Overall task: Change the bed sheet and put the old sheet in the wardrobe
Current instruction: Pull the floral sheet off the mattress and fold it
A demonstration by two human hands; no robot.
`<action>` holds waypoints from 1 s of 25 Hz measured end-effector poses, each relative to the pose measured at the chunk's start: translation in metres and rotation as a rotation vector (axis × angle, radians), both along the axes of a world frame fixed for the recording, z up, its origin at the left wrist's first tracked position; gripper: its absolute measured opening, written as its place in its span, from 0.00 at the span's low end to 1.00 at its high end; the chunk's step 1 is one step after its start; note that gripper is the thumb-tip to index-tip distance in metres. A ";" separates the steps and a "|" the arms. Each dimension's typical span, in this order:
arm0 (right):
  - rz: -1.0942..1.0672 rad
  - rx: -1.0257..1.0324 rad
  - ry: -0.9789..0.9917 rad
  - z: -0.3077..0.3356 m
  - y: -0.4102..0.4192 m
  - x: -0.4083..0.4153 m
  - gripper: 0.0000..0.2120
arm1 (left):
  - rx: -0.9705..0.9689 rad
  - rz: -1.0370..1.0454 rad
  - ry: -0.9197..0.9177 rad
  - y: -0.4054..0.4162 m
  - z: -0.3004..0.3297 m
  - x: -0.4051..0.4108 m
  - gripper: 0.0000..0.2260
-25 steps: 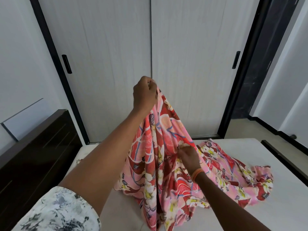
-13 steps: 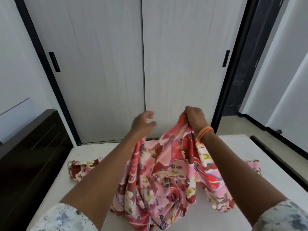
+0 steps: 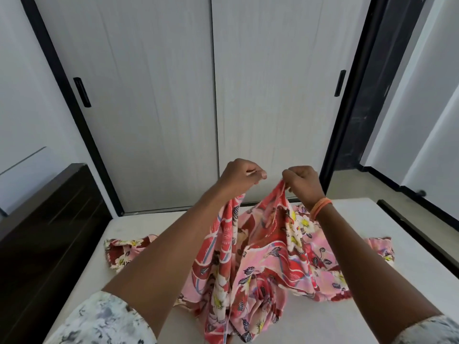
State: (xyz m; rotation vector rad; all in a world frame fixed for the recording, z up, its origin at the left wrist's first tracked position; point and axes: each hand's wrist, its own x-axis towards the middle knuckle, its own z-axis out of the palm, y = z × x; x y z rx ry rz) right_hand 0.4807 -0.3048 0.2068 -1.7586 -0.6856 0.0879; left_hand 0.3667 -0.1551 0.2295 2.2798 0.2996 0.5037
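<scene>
A red and pink floral bed sheet (image 3: 268,256) lies bunched on the bare white mattress (image 3: 409,281), and part of it is lifted. My left hand (image 3: 239,176) is curled into a fist above it, with a fold of the sheet hanging from under it. My right hand (image 3: 301,182), with an orange band at the wrist, pinches a raised edge of the sheet. The two hands are level and close together. The wardrobe (image 3: 213,95) stands behind the bed with both sliding doors closed.
A dark wooden headboard (image 3: 44,244) runs along the left of the mattress. A dark bed frame rail (image 3: 417,234) lines the right side. Black handles (image 3: 82,91) sit at the outer edges of the wardrobe doors. Floor shows at the right.
My left hand came down from its high hold. My right hand rose with an edge of the sheet, and both hands now meet at the same height.
</scene>
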 end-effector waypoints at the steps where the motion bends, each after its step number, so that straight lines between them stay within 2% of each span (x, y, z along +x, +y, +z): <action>1: 0.048 0.058 0.085 0.002 0.000 -0.002 0.16 | -0.005 -0.056 0.033 -0.004 0.001 0.003 0.13; 3: 0.131 0.152 0.231 0.009 0.001 -0.006 0.14 | 0.029 -0.135 0.093 -0.014 -0.003 0.009 0.19; 6: 0.128 0.176 0.345 0.017 0.001 -0.006 0.15 | 0.000 -0.144 0.064 -0.020 -0.009 0.016 0.10; 7: 0.123 0.169 0.345 0.018 -0.001 -0.005 0.16 | -0.010 -0.130 0.058 -0.019 -0.007 0.017 0.11; 10: 0.170 0.129 0.228 0.011 -0.007 -0.001 0.17 | -0.028 -0.070 0.008 -0.020 0.001 0.020 0.18; 13: 0.248 0.041 0.011 0.003 -0.007 -0.006 0.21 | -0.159 -0.017 -0.053 -0.024 0.015 0.022 0.12; 15: 0.132 -0.107 -0.193 -0.001 -0.003 -0.006 0.21 | -0.262 -0.017 -0.051 -0.025 0.023 0.023 0.09; 17: -0.014 -0.147 -0.302 -0.006 -0.001 -0.004 0.16 | -0.272 -0.009 -0.043 -0.022 0.028 0.027 0.10; 20: -0.180 -0.158 -0.287 -0.015 0.001 -0.003 0.08 | -0.238 0.030 -0.062 -0.021 0.036 0.028 0.10; 22: -0.277 -0.202 -0.243 -0.021 0.001 -0.006 0.08 | -0.306 0.037 -0.106 -0.022 0.041 0.026 0.09; 25: -0.157 -0.087 -0.092 -0.041 0.003 -0.013 0.12 | -0.435 0.063 -0.190 -0.025 0.050 0.025 0.08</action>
